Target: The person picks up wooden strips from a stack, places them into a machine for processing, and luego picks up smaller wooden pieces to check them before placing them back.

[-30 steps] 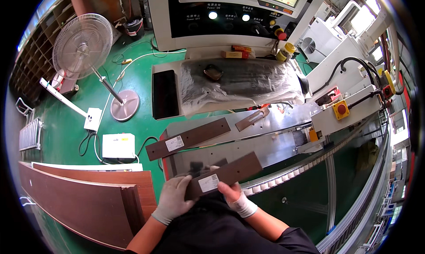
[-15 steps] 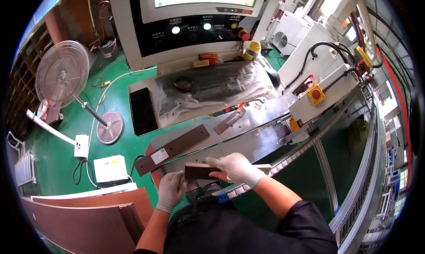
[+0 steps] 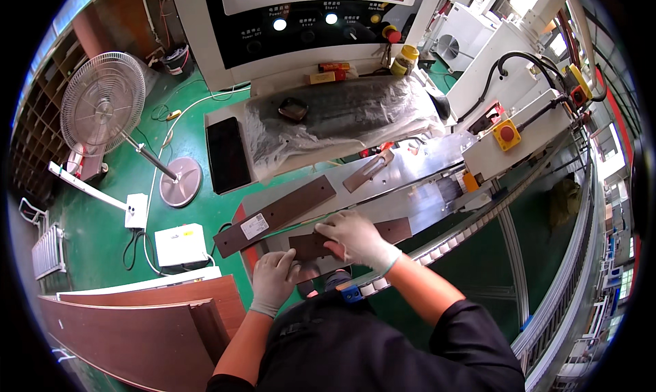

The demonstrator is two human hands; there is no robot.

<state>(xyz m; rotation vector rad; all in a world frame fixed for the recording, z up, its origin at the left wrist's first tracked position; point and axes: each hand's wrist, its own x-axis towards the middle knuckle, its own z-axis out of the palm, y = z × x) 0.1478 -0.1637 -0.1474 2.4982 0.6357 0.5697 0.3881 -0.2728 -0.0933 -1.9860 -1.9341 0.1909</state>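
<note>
My right hand [image 3: 355,240], in a pale glove, grips a narrow dark brown board [image 3: 395,229] from above, thumb on the near side. The board lies low over the metal machine bed, running left to right; its middle is hidden under the hand. Beside the board's left end is my gloved left hand [image 3: 272,281], fingers bent and thumb apart, with nothing visible in it. Just beyond lies a longer brown board [image 3: 290,210] with a white label [image 3: 255,226]. Farther right rests a short brown slotted piece [image 3: 369,171].
A plastic-covered shelf [image 3: 348,115] with a dark phone-like slab [image 3: 228,154] stands behind the bed, below a control panel [image 3: 307,33]. A red stop button [image 3: 506,133] is at right. A fan [image 3: 102,108] stands left; large brown panels [image 3: 130,330] lean at lower left.
The board in my right hand has swung from on edge to flatter and moved down onto the bed. My left hand has shifted slightly right. The whole view has shifted a little.
</note>
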